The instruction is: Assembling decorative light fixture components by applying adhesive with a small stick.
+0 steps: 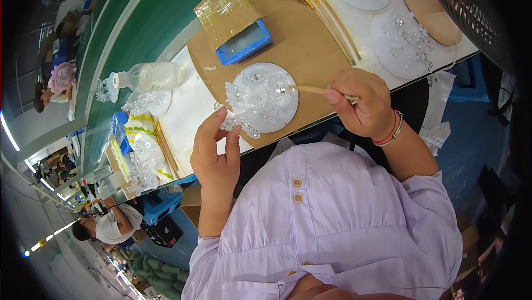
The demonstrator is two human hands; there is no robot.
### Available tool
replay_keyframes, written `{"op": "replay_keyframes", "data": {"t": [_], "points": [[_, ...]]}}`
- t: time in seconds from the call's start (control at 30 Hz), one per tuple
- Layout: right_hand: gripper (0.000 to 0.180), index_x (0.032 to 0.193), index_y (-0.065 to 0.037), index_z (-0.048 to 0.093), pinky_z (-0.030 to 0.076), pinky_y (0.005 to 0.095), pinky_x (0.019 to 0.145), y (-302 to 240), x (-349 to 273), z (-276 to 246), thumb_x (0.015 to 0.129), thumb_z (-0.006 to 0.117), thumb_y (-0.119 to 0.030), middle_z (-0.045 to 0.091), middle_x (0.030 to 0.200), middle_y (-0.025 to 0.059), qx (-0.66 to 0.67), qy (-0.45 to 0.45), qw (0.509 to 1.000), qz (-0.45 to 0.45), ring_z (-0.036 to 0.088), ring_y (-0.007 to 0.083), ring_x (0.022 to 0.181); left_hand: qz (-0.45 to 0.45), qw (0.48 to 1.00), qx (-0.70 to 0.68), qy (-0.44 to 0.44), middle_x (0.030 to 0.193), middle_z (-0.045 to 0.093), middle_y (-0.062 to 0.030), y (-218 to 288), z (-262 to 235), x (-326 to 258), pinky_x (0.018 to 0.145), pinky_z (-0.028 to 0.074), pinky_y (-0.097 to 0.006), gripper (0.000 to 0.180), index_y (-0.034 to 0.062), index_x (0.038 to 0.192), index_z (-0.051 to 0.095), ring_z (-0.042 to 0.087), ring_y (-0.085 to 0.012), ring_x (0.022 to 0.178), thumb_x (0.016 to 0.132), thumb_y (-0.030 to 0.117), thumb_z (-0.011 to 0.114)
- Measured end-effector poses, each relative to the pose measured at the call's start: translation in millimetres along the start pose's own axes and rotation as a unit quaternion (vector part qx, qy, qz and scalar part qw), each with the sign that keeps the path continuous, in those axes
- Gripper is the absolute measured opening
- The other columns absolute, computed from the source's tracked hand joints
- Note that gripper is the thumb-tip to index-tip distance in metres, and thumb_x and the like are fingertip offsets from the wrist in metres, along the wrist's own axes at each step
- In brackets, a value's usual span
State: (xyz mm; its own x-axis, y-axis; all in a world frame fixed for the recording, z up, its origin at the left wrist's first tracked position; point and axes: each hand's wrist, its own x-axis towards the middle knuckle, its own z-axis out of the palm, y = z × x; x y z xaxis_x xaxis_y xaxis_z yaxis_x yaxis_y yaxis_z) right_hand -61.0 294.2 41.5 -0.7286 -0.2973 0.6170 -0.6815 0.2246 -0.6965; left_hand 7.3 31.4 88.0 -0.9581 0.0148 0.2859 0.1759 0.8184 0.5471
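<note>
Pinching a clear crystal piece [239, 123], left hand [213, 153] flanks the round plate [265, 97]; right hand [361, 103] grips a wooden stick [310, 89].

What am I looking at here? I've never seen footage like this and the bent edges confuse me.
This is one picture from a wide fisheye camera worn on a person's head, looking down at their own two bare hands; the lens bends straight lines near the rim. The left hand pinches a small clear crystal-like piece. The right hand holds a thin wooden stick, its tip over a round clear plate of similar clear pieces. That plate rests on a brown cardboard sheet on the white table. Nearby are a blue tray, spare wooden sticks and a clear plastic bottle.
</note>
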Motion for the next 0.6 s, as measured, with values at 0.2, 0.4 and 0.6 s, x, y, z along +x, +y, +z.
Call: {"op": "replay_keyframes", "data": {"t": [0.2, 0.4, 0.6], "points": [[0.01, 0.088, -0.001, 0.055, 0.049, 0.0341, 0.055, -1.4, 0.6, 1.2, 0.084, 0.064, 0.001, 0.061, 0.072, 0.0107, 0.002, -0.011, 0.999, -0.035, 0.06, 0.0284, 0.061, -0.01, 1.0, -0.011, -0.009, 0.115, 0.064, -0.0154, 1.5, -0.8, -1.2, 0.065, 0.056, -0.028, 0.042, 0.002, 0.118, 0.058, 0.066, -0.0181, 0.072, 0.08, 0.002, 0.075], [0.007, 0.084, 0.0, 0.056, 0.049, 0.0344, 0.056, 2.1, 4.6, 3.9, 0.084, 0.063, 0.001, 0.06, 0.072, 0.0106, -0.013, 0.012, 1.0, -0.023, 0.06, 0.0289, 0.061, 0.002, 0.998, -0.057, 0.035, 0.119, 0.063, -0.0166, -9.6, -17.4, 5.6, 0.064, 0.052, -0.024, 0.046, 0.0011, 0.122, 0.055, 0.065, -0.0144, 0.068, 0.08, -0.002, 0.071], [0.007, 0.084, -0.001, 0.056, 0.047, 0.035, 0.054, -3.3, 5.6, 2.6, 0.084, 0.063, 0.001, 0.061, 0.073, 0.0117, 0.004, -0.041, 0.999, -0.013, 0.059, 0.0292, 0.06, 0.061, 0.96, -0.072, 0.265, 0.099, 0.065, -0.011, -68.9, -86.6, 41.9, 0.06, 0.047, -0.021, 0.016, 0.0011, 0.103, 0.057, 0.056, -0.0079, 0.063, 0.089, 0.0, 0.063]]}}
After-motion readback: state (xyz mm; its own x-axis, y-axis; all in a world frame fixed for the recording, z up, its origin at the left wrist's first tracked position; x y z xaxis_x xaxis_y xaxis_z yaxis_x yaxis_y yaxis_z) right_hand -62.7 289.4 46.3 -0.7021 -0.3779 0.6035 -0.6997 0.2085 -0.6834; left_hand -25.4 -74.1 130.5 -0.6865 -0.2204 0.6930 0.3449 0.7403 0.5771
